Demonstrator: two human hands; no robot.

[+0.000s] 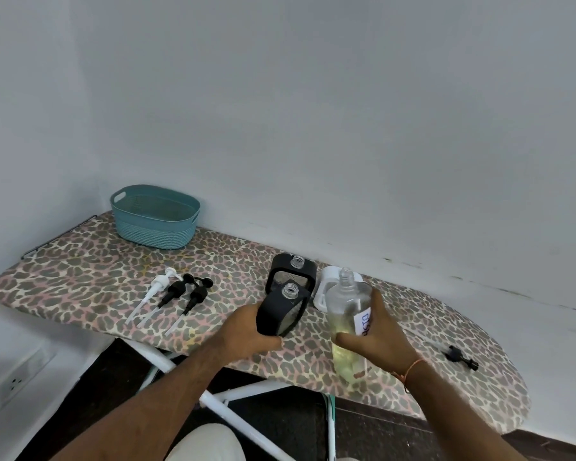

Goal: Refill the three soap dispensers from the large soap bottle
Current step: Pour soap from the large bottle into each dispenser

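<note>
My left hand (246, 334) grips a black soap dispenser (281, 309), tilted, with its neck open. A second black dispenser (291, 272) stands behind it, uncapped. A white dispenser (326, 287) stands to its right, partly hidden. My right hand (376, 337) holds the large clear soap bottle (346, 314), upright and uncapped, with yellowish liquid in its lower part and a white label. Three pump heads lie on the left: one white pump (157, 287) and two black pumps (187, 294).
Everything sits on a leopard-print ironing board (80, 281) against a white wall. A teal basket (155, 216) stands at the back left. A small black cap (461, 357) lies at the right end. A wall socket (17, 380) is low on the left.
</note>
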